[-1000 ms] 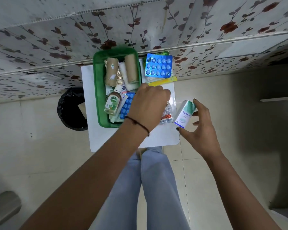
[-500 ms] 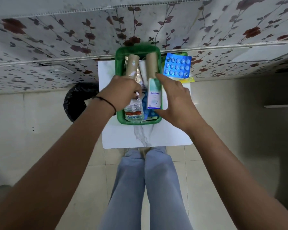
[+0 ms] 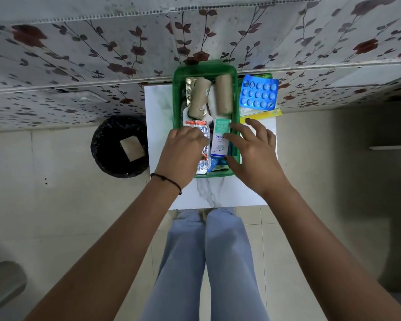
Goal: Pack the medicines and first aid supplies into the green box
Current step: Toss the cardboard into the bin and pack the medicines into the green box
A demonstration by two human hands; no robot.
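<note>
1. Nearest: two legs in light blue trousers (image 3: 206, 262), standing on pale floor tiles, just short of the white tabletop (image 3: 218, 195).
2. Both forearms reaching forward over the tabletop's near edge; a thin black cord (image 3: 166, 180) around the left wrist.
3. Left hand (image 3: 183, 154) over the near left part of the green box (image 3: 236, 112), fingers curled down onto a silver foil blister strip with red print (image 3: 200, 130) (whether pinched or merely pressed, cannot tell).
4. Right hand (image 3: 252, 156) loose and spread over the box's near right corner, fingertips touching the side of a white-and-teal carton (image 3: 220, 140), not closed around it.
5. Carton lying flat inside the box, beside the foil strip; something blue (image 3: 214, 162) showing beneath both, at the near end.
6. Further in, two tan bandage rolls (image 3: 212, 96) lying side by side in the far half of the box, another foil strip along the left wall.
7. Outside the box, to its right on the tabletop: a blue blister pack (image 3: 258, 93) resting on a yellow packet (image 3: 264, 114).
8. Left of the tabletop, on the floor: a black-lined bin (image 3: 119, 147) with a piece of card inside.
9. Farthest: a wall with a pattern of dark red flowers (image 3: 102, 54).
</note>
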